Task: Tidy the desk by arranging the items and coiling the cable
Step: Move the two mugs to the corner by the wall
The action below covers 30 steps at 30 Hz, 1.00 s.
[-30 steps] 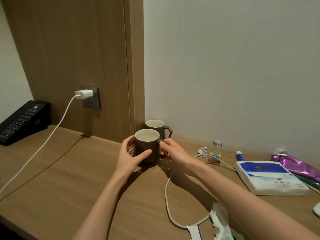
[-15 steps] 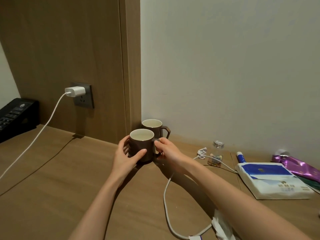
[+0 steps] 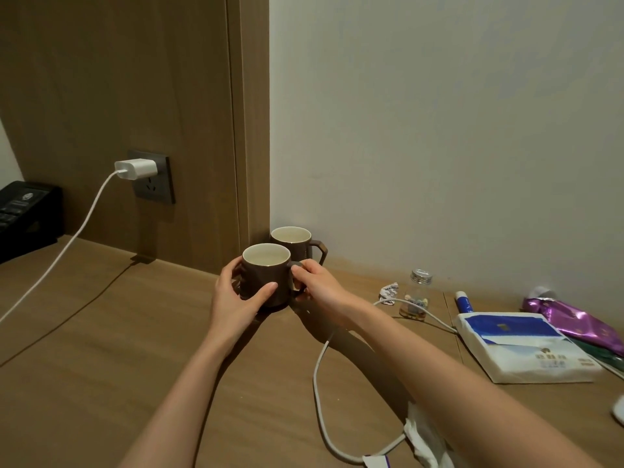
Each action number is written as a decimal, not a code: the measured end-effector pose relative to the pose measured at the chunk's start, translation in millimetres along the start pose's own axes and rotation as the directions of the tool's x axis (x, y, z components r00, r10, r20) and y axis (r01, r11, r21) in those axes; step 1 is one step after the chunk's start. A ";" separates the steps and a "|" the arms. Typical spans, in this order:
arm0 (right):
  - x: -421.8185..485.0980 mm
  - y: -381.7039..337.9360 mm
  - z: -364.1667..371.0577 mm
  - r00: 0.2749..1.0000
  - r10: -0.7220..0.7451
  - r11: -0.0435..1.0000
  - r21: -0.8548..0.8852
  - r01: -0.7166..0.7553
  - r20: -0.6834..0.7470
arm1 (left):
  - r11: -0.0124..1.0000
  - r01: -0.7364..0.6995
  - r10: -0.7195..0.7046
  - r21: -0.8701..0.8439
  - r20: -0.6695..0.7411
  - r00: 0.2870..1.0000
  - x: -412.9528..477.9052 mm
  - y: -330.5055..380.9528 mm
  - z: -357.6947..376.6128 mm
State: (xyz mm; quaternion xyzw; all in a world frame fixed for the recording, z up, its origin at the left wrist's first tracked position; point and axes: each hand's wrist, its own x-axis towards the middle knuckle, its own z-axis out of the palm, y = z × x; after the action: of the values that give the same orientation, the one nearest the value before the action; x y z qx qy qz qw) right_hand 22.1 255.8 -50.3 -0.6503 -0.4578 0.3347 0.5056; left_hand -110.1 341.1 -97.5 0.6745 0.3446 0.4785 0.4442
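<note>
Two brown mugs, both white inside and neither bearing any print, are the only paired items. Furthest left sits one black telephone (image 3: 23,217), its round label too small to read. One white charger (image 3: 136,168) is plugged into one grey wall socket (image 3: 153,184), and its charger cable (image 3: 67,244) runs down and off the left edge. On the wooden desk (image 3: 101,366), the left hand (image 3: 236,298) curls fingers and thumb round the body of the front mug (image 3: 266,278), while the right hand (image 3: 320,288) pinches that mug's handle. The rear mug (image 3: 292,243) stands just behind it in the corner where panel meets wall, handle to the right. One loose cable (image 3: 319,383) loops under the right forearm. Further right come one crumpled wrapper (image 3: 389,290), one small glass bottle (image 3: 416,295) with a silver cap, one blue-and-white tube (image 3: 463,302), one tissue pack (image 3: 520,346) with a blue panel and printed lines too blurred to read, and one purple foil packet (image 3: 580,319).
</note>
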 end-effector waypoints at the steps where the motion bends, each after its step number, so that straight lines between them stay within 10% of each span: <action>1: 0.2 -0.6 0.3 1.000 0.005 1.000 -0.006 -0.005 -0.004 | 1.000 0.003 -0.003 0.005 -0.001 1.000 0.0 0.5 0.3; 8: -21.0 -11.1 -12.5 0.999 0.003 0.998 -0.065 -0.006 -0.053 | 0.992 -0.023 0.027 0.127 -0.028 0.999 -15.6 13.9 0.2; 16: -102.2 -37.5 -74.5 0.981 -0.190 0.936 -0.311 0.167 -0.043 | 0.876 -0.375 0.412 0.302 -0.067 0.909 -60.2 66.6 10.4; 30: -238.4 24.3 -196.4 0.942 -0.253 0.609 -0.793 -0.021 -0.219 | 0.871 -0.476 0.400 0.121 0.387 0.831 -144.3 129.5 105.2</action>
State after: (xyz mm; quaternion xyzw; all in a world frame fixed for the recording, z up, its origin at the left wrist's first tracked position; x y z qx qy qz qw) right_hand 119.6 -37.5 -28.3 -0.8177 -0.5141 -0.0394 0.2560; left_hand -48.8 136.7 -41.6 0.8530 0.1446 0.4007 0.3015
